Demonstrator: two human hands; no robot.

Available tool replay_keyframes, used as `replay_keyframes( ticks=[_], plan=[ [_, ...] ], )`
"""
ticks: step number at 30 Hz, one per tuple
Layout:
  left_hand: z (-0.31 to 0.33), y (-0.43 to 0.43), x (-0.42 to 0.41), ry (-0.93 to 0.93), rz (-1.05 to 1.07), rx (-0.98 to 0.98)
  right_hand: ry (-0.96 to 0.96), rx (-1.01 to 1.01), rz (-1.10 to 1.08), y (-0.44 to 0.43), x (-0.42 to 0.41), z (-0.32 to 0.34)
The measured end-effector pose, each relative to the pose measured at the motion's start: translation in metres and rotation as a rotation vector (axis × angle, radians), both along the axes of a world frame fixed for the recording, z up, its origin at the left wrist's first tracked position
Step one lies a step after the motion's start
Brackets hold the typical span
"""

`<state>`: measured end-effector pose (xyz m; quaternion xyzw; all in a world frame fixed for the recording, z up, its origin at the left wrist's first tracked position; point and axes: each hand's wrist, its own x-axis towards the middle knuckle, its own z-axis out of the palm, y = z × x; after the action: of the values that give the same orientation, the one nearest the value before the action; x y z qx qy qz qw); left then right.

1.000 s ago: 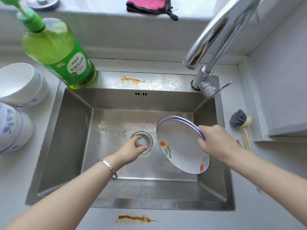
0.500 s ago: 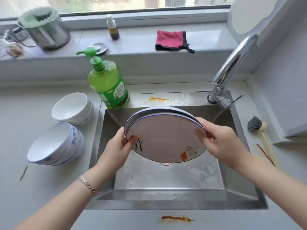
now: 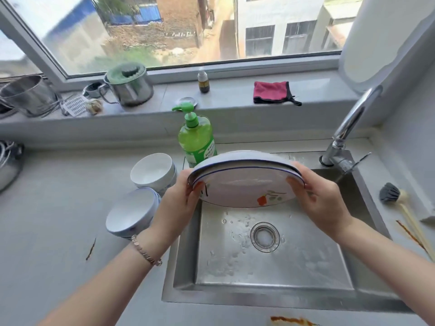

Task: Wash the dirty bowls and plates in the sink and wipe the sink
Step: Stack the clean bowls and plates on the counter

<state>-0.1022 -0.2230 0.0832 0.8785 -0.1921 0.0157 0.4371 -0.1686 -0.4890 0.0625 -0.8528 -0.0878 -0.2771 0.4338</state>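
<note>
Both hands hold a small stack of white plates (image 3: pixel 244 184) with a blue rim and a flower print, tilted, above the back of the steel sink (image 3: pixel 270 274). My left hand (image 3: pixel 179 203) grips the stack's left edge; my right hand (image 3: pixel 320 198) grips its right edge. The sink basin is wet, with its round drain (image 3: pixel 264 236) uncovered. Left of the sink, white bowls stand on the counter: an upright stack (image 3: pixel 153 171) and a stack lying on its side (image 3: pixel 131 212).
A green dish-soap pump bottle (image 3: pixel 195 137) stands at the sink's back left corner, the tap (image 3: pixel 346 130) at back right. A dish brush (image 3: pixel 395 198) lies right of the sink. A pink cloth (image 3: pixel 270 91) and steel pots (image 3: pixel 129 84) sit on the windowsill. Orange smears mark the counter (image 3: pixel 292 321).
My left hand left the drain and took the plates' left edge. Both hands lifted the plates out of the basin and up toward its back; my view rose toward the window.
</note>
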Motion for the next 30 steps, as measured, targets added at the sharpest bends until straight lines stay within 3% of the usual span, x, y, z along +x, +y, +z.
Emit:
replay_keyframes(
  ticks=[5, 22, 30],
  plan=[
    [-0.005, 0.000, -0.006, -0.064, 0.015, -0.032, -0.090, -0.028, -0.008, -0.001, -0.004, 0.004],
    [-0.011, -0.009, -0.009, -0.171, -0.015, 0.009, -0.086, -0.078, -0.090, -0.005, -0.011, -0.003],
    [-0.042, 0.015, -0.029, 0.006, -0.014, 0.034, 0.017, -0.090, 0.004, 0.013, -0.022, -0.028]
  ],
)
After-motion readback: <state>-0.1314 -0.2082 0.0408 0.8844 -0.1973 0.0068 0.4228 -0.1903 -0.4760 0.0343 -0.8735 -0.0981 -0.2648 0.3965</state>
